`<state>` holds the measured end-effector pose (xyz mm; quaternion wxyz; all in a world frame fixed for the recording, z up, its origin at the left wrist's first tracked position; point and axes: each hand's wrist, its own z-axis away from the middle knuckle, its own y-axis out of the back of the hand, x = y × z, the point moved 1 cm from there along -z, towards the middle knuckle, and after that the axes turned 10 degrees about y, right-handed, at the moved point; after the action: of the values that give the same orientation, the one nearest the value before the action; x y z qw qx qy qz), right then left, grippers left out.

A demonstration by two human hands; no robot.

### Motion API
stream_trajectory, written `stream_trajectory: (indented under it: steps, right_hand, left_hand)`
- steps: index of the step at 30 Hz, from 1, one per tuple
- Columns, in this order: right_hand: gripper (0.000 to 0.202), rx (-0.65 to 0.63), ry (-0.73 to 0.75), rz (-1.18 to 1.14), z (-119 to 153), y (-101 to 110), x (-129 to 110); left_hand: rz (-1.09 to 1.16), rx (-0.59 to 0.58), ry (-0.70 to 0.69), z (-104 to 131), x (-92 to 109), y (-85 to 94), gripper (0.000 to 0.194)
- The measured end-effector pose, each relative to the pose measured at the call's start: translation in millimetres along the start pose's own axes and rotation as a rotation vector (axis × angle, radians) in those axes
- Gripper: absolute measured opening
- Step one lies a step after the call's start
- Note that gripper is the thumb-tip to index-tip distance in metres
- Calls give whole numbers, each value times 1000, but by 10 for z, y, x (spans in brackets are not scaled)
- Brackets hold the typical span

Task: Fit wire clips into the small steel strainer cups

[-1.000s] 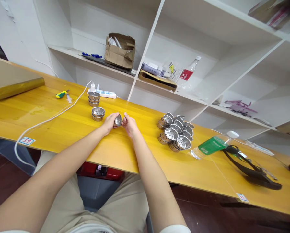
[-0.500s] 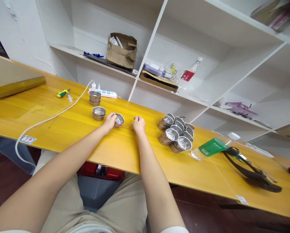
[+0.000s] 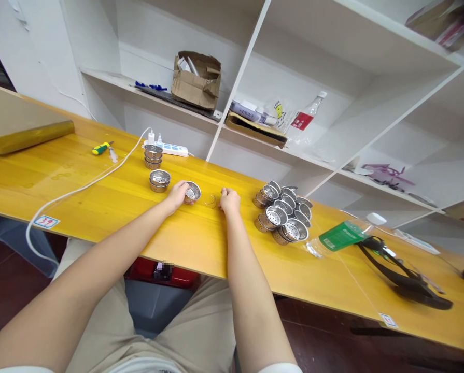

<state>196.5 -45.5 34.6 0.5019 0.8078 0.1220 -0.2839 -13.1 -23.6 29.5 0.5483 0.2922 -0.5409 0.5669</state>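
Observation:
My left hand [image 3: 178, 197] grips the near-left rim of a perforated metal cup [image 3: 193, 192] on the yellow table. To the right of that cup, my right hand [image 3: 230, 200] is closed, fingertips pinched together; a thin curved wire [image 3: 210, 201] shows just left of it, and whether the fingers hold it is too small to tell. Left of my left hand stand a short stack of like cups [image 3: 159, 181] and, farther back, a taller stack [image 3: 153, 156]. Several more cups [image 3: 282, 207] crowd together on the right, some tilted.
A green-labelled bottle [image 3: 342, 234] lies beyond the right cups, beside a black strap [image 3: 406, 280]. A power strip [image 3: 169, 149], white cable [image 3: 87, 185] and screwdriver [image 3: 100, 149] are at the back left. White shelves [image 3: 239, 77] rise behind the table [image 3: 169, 238].
My right hand has moved slightly right, away from the cup, and more of the curved wire shows between the hands. My left hand still holds the cup.

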Motion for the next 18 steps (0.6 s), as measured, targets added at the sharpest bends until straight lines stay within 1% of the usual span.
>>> stream_trajectory:
  steps: [2, 8, 13, 18]
  right_hand:
    - [34, -32, -10, 16, 6, -7, -13]
    - [36, -81, -45, 201, 58, 35, -97]
    - [33, -174, -22, 265, 90, 14, -132]
    - [27, -187, -5, 279, 87, -8, -126]
  left_hand:
    - [-5, -2, 4, 7, 5, -2, 20]
    - [-31, 4, 8, 33, 19, -24, 17]
    - [-45, 0, 6, 47, 24, -36, 18]
    - [-45, -15, 13, 42, 27, -32, 17]
